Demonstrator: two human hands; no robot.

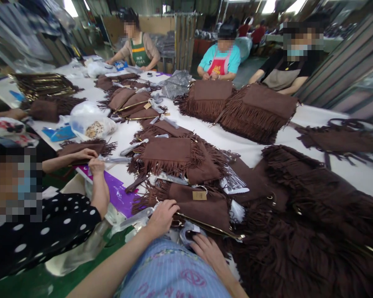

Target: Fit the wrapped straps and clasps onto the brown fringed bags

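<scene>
A brown fringed bag [182, 193] with a gold zip along its near edge and a tan hang tag [199, 195] lies on the table right before me. My left hand [163, 217] grips the bag's near left edge, fingers curled over it. Below the zip, a coiled strap in clear grey plastic [188, 232] sits against my apron. The fingers of my right hand [207, 248] close on that coil at a dark part; the thumb is hidden. Beyond lies another fringed bag [168, 150] with plastic-wrapped pieces beside it.
Brown fringed bags [298, 248] heap up on my right. Two stacks [257, 107] stand farther back. At my left a co-worker in a polka-dot top [43, 231] handles a plastic-wrapped piece above purple sheeting [119, 192]. Several people work across the white table [233, 138].
</scene>
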